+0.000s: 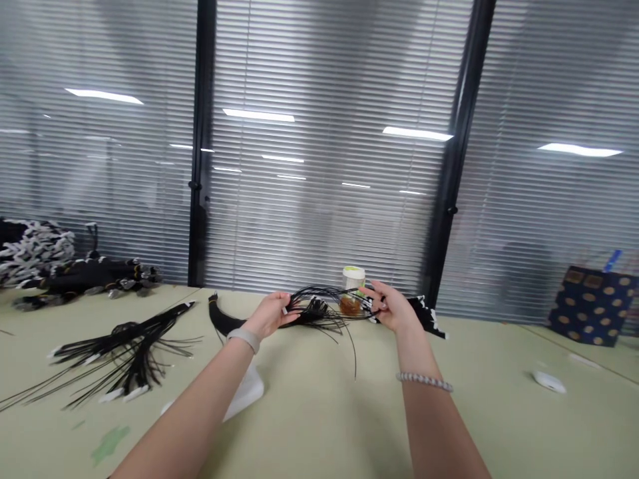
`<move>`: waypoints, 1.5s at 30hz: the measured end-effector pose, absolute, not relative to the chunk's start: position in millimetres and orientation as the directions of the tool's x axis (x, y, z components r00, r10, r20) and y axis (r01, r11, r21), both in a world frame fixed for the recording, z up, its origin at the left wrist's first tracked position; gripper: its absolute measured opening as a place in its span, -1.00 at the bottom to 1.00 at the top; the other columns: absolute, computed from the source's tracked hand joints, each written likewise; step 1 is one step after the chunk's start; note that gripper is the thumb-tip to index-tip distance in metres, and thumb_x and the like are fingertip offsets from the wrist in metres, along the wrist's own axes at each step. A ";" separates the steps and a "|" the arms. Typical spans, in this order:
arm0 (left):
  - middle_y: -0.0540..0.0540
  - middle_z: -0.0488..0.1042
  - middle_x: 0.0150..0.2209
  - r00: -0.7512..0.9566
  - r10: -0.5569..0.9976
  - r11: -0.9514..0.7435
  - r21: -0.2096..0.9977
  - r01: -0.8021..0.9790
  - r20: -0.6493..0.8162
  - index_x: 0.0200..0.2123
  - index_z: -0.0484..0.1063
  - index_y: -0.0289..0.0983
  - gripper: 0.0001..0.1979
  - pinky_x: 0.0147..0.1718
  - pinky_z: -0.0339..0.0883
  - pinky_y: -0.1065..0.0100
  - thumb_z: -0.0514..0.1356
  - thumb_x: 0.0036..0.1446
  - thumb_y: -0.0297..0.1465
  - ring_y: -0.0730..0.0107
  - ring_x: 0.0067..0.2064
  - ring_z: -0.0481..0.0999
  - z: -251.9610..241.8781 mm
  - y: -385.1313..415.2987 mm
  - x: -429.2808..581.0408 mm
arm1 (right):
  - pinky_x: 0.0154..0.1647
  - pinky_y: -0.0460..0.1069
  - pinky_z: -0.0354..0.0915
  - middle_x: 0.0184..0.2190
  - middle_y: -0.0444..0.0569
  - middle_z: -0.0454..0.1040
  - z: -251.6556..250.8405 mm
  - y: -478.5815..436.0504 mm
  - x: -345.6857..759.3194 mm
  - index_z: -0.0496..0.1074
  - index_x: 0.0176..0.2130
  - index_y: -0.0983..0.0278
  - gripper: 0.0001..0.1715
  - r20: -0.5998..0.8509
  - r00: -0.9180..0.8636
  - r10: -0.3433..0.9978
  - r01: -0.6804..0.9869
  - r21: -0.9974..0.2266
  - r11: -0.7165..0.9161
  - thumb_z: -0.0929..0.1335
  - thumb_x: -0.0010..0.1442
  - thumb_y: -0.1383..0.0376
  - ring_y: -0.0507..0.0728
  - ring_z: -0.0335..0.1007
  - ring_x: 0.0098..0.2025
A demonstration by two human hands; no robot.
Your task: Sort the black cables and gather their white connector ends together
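Between my hands stretches a loose bundle of thin black wires [324,291], held above the table. My left hand [269,314] pinches the bundle's left end, where a small white piece shows at the fingertips. At the right end, my right hand [393,307] has thumb and fingers closed around the wires, near several small white ends. One loose strand hangs down from the middle. Behind the wires stands a tub [354,274] with a white and green top and an amber lower part, partly covered by them. A black wire bundle with white ends [426,318] lies just beyond my right hand.
More black wire bundles [137,342] lie fanned out on the pale green table [319,426] at left. A curved black bundle [222,320] and a white box [248,392] are by my left arm. Wire piles [84,274], a mouse [549,381] and a dotted bag [592,306] stand farther out.
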State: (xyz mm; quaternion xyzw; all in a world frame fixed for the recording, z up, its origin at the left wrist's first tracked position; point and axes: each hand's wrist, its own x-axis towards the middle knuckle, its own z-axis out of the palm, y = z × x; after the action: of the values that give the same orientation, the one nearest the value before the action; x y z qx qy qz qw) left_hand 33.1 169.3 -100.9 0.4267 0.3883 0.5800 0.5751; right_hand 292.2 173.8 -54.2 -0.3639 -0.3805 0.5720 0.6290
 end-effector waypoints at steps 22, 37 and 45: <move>-0.22 0.49 -0.33 0.189 0.967 -0.055 0.864 -0.501 0.171 -0.38 0.35 -0.36 -0.67 -0.30 0.46 0.38 0.01 0.23 -0.21 0.44 -0.39 0.52 -89.2 163.4 30.6 | -0.73 -0.17 0.02 -0.22 -0.01 0.52 -61.4 167.0 303.3 0.31 -0.10 0.22 -0.45 0.395 0.037 0.918 -0.349 -0.856 0.382 0.47 -0.11 0.25 -0.18 -0.12 -0.75; -0.04 0.45 -0.47 0.083 0.969 -0.214 0.959 -0.186 0.233 -0.40 0.36 -0.34 -0.90 -0.32 0.37 0.44 0.25 -0.02 -0.51 0.47 -0.40 0.49 -96.5 163.0 38.4 | -0.58 -0.08 0.14 -0.10 0.16 0.47 -33.4 132.7 302.2 0.35 -0.19 0.25 -0.62 0.517 -0.270 0.812 -0.275 -0.850 0.450 0.44 -0.04 0.22 -0.13 0.02 -0.70; 0.04 0.41 -0.57 -0.063 0.944 -0.310 0.937 0.162 0.323 -0.49 0.36 -0.28 -0.86 -0.45 0.29 0.44 0.29 -0.15 -0.47 0.39 -0.46 0.48 -107.6 175.2 44.4 | -0.60 -0.09 0.10 -0.16 0.14 0.50 -15.3 110.7 284.2 0.39 -0.22 0.25 -0.68 0.577 -0.335 0.745 -0.201 -0.816 0.542 0.40 -0.01 0.20 -0.10 0.03 -0.68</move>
State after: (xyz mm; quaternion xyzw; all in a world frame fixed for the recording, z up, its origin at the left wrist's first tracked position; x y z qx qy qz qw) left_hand 44.4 175.2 -107.6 0.5873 0.4710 0.5566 0.3512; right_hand 284.2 110.7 -15.3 -0.1966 -0.6909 0.4362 0.5419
